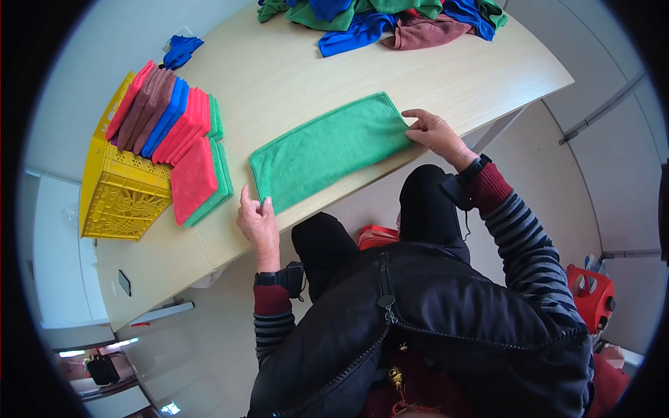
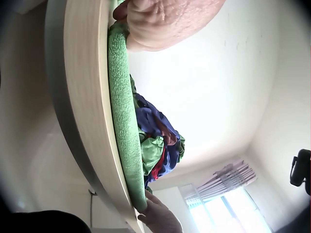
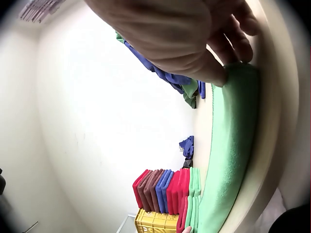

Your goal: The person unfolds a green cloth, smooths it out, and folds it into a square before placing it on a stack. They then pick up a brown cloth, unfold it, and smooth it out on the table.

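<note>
A green microfibre towel (image 1: 327,150), folded into a long strip, lies along the front edge of the table. At its right end, my right hand (image 1: 435,139) pinches the edge between thumb and fingers; the right wrist view shows the fingertips (image 3: 238,51) at that end of the towel (image 3: 231,141). My left hand (image 1: 258,224) holds the near left corner, its thumb at the towel's edge and the index finger pointing away. In the left wrist view, the left hand (image 2: 167,22) partly hides its end of the towel (image 2: 125,111).
To the left, folded red, brown, blue and green towels (image 1: 167,118) stand in a row on a yellow basket (image 1: 129,188). Beside it leans a red folded towel (image 1: 196,182) against green ones. A heap of loose cloths (image 1: 390,24) lies at the back. A phone (image 1: 125,283) rests at the left.
</note>
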Available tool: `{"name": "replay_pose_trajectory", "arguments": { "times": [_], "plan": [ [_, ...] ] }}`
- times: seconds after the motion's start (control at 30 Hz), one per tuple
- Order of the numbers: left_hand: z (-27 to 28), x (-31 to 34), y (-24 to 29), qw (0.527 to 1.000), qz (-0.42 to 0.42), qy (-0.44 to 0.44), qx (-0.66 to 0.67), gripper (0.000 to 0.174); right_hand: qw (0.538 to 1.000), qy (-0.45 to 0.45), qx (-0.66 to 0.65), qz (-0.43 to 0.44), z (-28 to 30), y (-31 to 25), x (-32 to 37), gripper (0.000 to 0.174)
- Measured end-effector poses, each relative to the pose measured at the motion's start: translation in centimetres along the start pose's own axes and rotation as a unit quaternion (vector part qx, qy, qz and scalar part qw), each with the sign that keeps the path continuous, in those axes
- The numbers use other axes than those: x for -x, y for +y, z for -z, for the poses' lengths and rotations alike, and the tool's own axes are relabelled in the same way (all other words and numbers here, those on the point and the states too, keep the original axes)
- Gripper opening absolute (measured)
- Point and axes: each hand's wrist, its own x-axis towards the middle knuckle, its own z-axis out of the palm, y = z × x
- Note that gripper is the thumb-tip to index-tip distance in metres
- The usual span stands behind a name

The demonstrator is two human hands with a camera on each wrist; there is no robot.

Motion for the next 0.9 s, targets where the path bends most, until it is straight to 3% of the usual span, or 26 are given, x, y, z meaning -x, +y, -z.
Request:
{"name": "replay_pose_trajectory", "arguments": {
  "times": [0.03, 0.13, 0.17, 0.27, 0.3, 0.4, 0.43, 0.53, 0.67, 0.9],
  "plan": [
    [0.3, -0.2, 0.7, 1.000, -0.002, 0.001, 0.000, 0.053, 1.000, 0.002, 0.000, 0.002, -0.1, 0.0, -0.2, 0.044],
    [1.0, -0.2, 3.6, 0.971, -0.083, 0.058, -0.216, 0.051, 0.999, 0.019, -0.032, 0.019, -0.5, -0.1, -0.6, 0.046],
    [1.0, -0.2, 4.3, 0.971, -0.083, 0.058, -0.216, 0.051, 0.999, 0.018, -0.032, 0.020, -0.6, -0.2, -0.7, 0.046],
    [0.5, -1.0, 6.0, 0.972, -0.184, -0.068, -0.132, 0.049, 0.998, 0.047, -0.032, -0.002, -1.2, -0.5, -1.4, 0.048],
    [0.1, -1.4, 6.2, 0.972, -0.184, -0.068, -0.132, 0.049, 0.998, 0.046, -0.033, -0.002, -1.6, -0.4, -1.7, 0.048],
    [-1.9, -2.6, 6.5, 0.950, -0.254, -0.145, -0.111, 0.048, 0.982, 0.125, 0.132, 0.045, -3.0, 0.5, -2.5, 0.044],
    [-2.5, -2.6, 6.5, 0.949, -0.256, -0.145, -0.109, 0.048, 0.982, 0.128, 0.132, 0.045, -3.4, 0.4, -2.5, 0.044],
    [-3.6, -2.6, 6.4, 0.936, -0.236, -0.219, -0.144, 0.053, 0.928, 0.211, 0.294, 0.086, -4.8, 0.5, -2.1, 0.036],
    [-3.5, -2.0, 5.5, 0.924, -0.242, -0.228, -0.188, 0.055, 0.889, 0.243, 0.356, 0.150, -5.3, 1.1, -2.1, 0.033],
    [-2.8, -1.7, 5.7, 0.920, -0.234, -0.242, -0.200, 0.057, 0.874, 0.211, 0.426, 0.098, -5.0, 0.4, -1.7, 0.031]
  ]
}}
